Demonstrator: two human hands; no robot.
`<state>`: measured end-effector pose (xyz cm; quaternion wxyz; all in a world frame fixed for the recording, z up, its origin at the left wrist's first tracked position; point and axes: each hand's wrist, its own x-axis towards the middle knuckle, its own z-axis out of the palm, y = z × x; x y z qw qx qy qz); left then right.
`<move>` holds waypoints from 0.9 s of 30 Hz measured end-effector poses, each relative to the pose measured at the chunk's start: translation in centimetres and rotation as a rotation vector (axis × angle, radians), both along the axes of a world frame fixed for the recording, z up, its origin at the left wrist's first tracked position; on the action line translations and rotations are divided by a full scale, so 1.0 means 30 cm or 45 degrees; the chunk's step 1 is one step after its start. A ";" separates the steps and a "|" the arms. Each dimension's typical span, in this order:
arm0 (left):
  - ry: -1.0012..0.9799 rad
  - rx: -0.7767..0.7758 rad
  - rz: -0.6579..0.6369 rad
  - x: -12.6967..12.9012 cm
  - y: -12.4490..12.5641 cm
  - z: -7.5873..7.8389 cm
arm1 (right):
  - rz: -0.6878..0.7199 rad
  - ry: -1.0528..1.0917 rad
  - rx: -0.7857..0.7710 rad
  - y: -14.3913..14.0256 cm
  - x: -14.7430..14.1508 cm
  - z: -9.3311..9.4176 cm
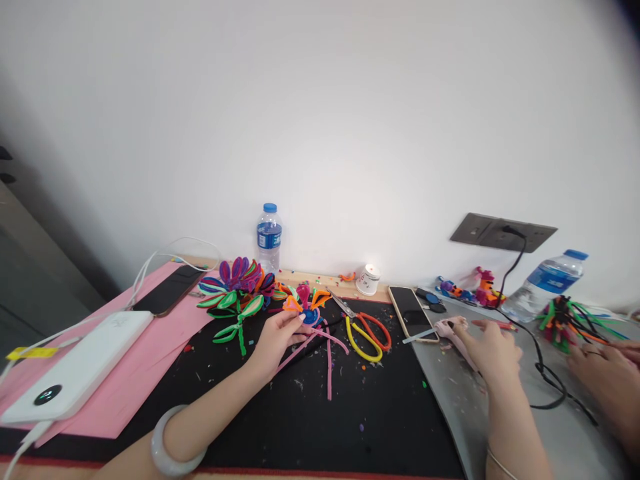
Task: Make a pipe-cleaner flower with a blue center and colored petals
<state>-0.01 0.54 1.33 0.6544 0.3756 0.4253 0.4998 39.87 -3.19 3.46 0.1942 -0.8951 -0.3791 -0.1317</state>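
My left hand (277, 337), in the lower middle of the frame, pinches a small pipe-cleaner flower (306, 305) by its base, fingertips pressed together around the blue and orange loops. Its pink stems (327, 347) trail loose down across the black mat (300, 427). My grip is light and sits low on the piece, so I judge the petals could twist out of shape or the loose stems could slip free if I tug. The scissors (367, 331), blades apart, lie just right of those stems; a careless sweep could snag a stem on them.

My right hand (487, 350), right of centre, lies palm down on the grey mat (460, 400) with fingers reaching toward a pale pink piece (450, 328) beside the phone (411, 310). I cannot tell whether it grips that piece or only touches it, since my knuckles hide the fingertips. A black cable (543, 373) runs just past that wrist, and I think dragging my arm could pull it against the water bottle (547, 283) at the upper right.

My left forearm stretches diagonally from the lower left, bangle (173, 443) at the wrist. Another person's hand (607, 380) works at the far right edge, near a green and black bundle (567, 319).
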 end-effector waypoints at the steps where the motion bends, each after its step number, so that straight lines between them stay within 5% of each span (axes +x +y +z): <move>1: -0.008 -0.004 0.028 0.000 0.001 0.001 | 0.056 -0.071 0.094 0.008 -0.032 0.013; 5: -0.060 0.008 0.107 -0.004 0.007 -0.005 | 0.754 -0.151 0.310 0.071 -0.211 0.051; 10: -0.101 0.072 0.159 -0.011 0.014 -0.016 | 1.365 0.091 0.105 0.164 -0.481 0.044; 13: -0.113 0.078 0.190 -0.013 0.017 -0.016 | 1.437 0.202 -0.039 0.233 -0.613 0.029; 18: -0.094 0.051 0.182 -0.011 0.018 -0.005 | 1.312 0.217 -0.117 0.379 -0.748 -0.019; 27: -0.103 0.040 0.148 -0.011 0.021 -0.007 | 1.279 0.385 -0.198 0.493 -0.760 -0.098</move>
